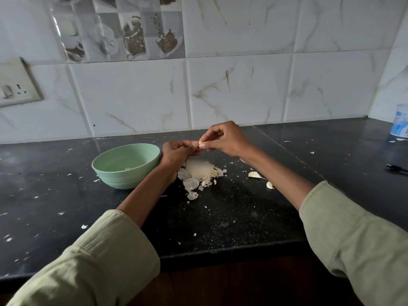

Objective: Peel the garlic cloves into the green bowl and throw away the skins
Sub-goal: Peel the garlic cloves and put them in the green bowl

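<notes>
Peeling step: in hand; a single clove is being worked between both hands above the counter (220, 217), judged mid-task.
Sleeves: pale green, pushed up on both forearms, nearest the camera; forearms reach forward over the counter edge.
Counter surface: dark speckled stone, littered with small white skin flecks on all sides.
Loose cloves (255, 174): two pale pieces lie on the counter under the right forearm, apart from the skins; whether they are peeled, I cannot tell.
Skin pile (198, 173): papery white skins heaped on the counter just below the hands, just right of the bowl; none yet thrown away.
Left hand (176, 152): fingers curled, pinching the near end of the garlic clove (201, 142); wrist close beside the bowl's right wall.
Right hand (223, 140): fingers curled, thumb and fingertips pinching the same clove from the far side; nail seems set against the skin.
Green bowl (103, 166): upright on the counter, left of the hands; one small pale piece shows inside near the bottom, likely a peeled clove.
Next move (judgement): strip the remaining skin, let it drop on the pile, then carry the bare clove left over the rim and release it; a short reach.
Far right: a white and blue container (400, 124) in the corner; a dark pen-like thing (396, 168) at the frame edge.
Wall: marbled tiles; a socket plate (15, 85) at far left.
</notes>
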